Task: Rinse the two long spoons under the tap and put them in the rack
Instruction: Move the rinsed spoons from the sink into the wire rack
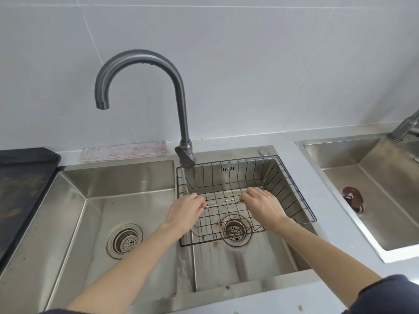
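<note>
two long spoons, level, side by side, over wire rack

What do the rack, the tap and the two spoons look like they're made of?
The rack looks like thin metal wire with a black coating: dark, matte, open grid. The tap seems brushed steel: grey, with a dull sheen along its curve. The spoons, held between the left hand and the right hand, look like shiny twisted metal, though they are too small to be sure.

Hands: 2, left hand, right hand. Taps: 2. Sink basins: 3. Wire rack: 1. Drain strainers: 2. Cloth: 1, at 11 o'clock.
</note>
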Demonstrator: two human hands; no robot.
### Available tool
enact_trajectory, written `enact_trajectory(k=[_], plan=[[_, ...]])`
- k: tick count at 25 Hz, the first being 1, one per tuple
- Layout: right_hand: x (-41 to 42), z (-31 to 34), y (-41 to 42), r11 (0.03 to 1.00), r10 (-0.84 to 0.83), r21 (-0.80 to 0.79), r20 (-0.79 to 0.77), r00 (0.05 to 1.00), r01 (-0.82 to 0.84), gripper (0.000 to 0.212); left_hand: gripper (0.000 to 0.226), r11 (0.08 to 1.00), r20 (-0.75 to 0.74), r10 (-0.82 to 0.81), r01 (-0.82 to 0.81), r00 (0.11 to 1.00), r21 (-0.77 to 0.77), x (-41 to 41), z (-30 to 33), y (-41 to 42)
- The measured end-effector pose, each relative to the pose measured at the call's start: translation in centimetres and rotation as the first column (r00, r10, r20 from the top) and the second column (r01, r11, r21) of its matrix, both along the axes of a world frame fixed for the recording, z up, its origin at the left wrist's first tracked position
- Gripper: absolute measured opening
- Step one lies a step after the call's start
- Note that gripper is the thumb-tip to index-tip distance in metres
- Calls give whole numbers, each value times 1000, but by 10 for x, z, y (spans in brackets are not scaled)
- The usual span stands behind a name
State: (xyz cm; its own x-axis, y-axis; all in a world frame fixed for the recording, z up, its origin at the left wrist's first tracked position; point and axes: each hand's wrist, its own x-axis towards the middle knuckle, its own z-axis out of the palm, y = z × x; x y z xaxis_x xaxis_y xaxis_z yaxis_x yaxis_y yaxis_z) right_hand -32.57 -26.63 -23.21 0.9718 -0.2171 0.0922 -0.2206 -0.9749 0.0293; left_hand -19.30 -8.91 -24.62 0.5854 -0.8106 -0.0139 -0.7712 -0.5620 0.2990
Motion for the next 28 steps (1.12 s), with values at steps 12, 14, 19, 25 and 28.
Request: enact_trajectory(k=[12,14,19,25,28], plan=[[7,-48,-70,976,11,215,-159,987,23,24,23,992,-100,2,11,995,130,-8,-42,-50],[9,-58,-77,972,11,232,-190,982,34,25,23,988,-114,-2,19,993,152,-4,-48,-57],[9,-75,-82,955,-8,280,-308,951,99,24,22,967,-166,-15,56,986,247,-4,-66,-65],[14,-80,-81,948,5,291,-419,908,129,23,21,962,-194,-3,56,981,266,-5,-78,-64],[14,-77,-79,946,1,292,-435,900,140,23,22,963,-188,-5,55,982,263,-6,-78,-65]])
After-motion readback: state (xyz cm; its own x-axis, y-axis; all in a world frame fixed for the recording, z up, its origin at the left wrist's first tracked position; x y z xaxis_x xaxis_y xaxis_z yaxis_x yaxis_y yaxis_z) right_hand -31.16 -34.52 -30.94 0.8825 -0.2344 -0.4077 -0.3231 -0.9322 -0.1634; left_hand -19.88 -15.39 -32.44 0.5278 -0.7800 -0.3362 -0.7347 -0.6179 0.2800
